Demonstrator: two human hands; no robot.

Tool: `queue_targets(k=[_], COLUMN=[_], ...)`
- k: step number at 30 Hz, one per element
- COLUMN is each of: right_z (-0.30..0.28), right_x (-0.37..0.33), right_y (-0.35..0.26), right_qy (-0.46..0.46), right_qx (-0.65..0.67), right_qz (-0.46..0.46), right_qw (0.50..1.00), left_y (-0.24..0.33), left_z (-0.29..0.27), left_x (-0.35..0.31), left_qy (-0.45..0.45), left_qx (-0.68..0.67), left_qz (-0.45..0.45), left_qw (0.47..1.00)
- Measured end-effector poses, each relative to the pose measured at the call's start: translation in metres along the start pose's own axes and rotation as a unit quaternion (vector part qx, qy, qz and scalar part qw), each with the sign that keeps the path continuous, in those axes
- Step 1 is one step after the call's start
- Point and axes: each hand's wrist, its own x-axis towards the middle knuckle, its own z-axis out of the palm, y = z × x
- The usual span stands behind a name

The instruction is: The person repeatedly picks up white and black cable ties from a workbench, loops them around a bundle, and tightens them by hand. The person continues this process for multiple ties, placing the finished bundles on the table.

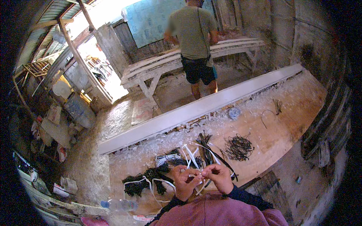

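My left hand (184, 182) and my right hand (220, 179) meet in front of my chest, fingertips pinched together on a thin white strip (192, 155). Just how the strip runs between the fingers is too small to make out. Flat black strips (204, 147) lie right beyond the hands. Left of them is a heap of black cord bundles (145, 184) with a white band looped across it. A bundle of white cords (166, 158) rests behind that heap. To the right sits a loose tangle of thin black cord (238, 147).
All this lies on a brown board table (275, 124), strewn with white flakes, a long white beam (211, 103) along its far edge. Beyond, another person (194, 34) stands facing a rough wooden bench (151, 71). A clear plastic bottle (118, 204) lies at the near left.
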Motion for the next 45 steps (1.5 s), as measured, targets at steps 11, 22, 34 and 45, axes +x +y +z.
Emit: queue_targets(k=[11,22,34,45], right_z=[0.003,0.001,-0.003,-0.005], right_x=[0.000,0.006,0.003,0.006], right_y=[-0.020,-0.013,-0.007,0.001], right_qy=[-0.006,-0.025,-0.002,-0.077], right_qx=[-0.158,-0.118,-0.271,-0.281], right_qz=[-0.095,-0.107,-0.194,-0.078], right_qw=[0.983,0.987,0.943,0.953], left_y=[-0.008,0.004,0.002,-0.002], left_z=[-0.001,-0.001,0.002,0.014], left_x=[0.000,0.002,0.006,0.002], left_qy=[0.028,0.080,0.072,0.039], left_qx=[-0.066,0.307,0.349,0.111], left_qz=[0.001,0.134,0.163,0.019], left_qw=[0.997,0.939,0.920,0.993])
